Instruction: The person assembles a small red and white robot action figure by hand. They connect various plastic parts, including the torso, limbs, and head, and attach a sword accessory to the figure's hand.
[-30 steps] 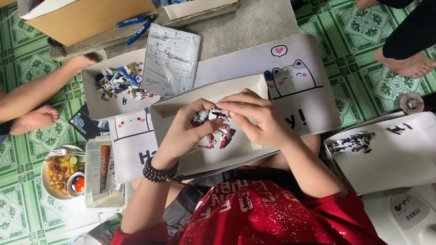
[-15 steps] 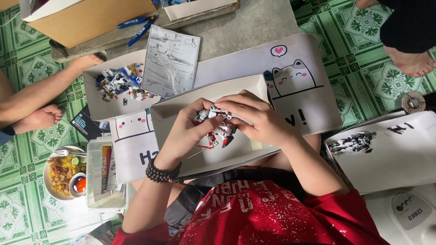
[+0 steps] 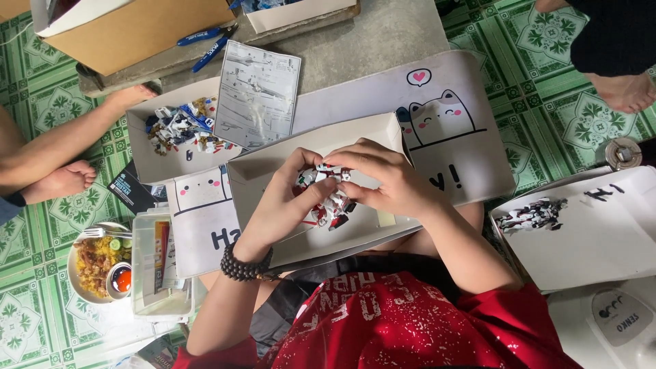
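Note:
Both my hands are together over a shallow white cardboard tray resting on my lap. My left hand, with a dark bead bracelet at the wrist, and my right hand pinch a small red, white and black plastic model between their fingertips. Part of the model is hidden under my fingers. Loose small parts lie in the tray just under it.
A second white tray holds several blue and white parts, with a printed instruction sheet beside it. Blue-handled cutters lie near a brown box. At right a white sheet bears a small parts heap. A food plate and other people's bare feet sit on the green tiles.
My hands stay on the model, with only small finger shifts. The other person's foot at the upper right has moved slightly.

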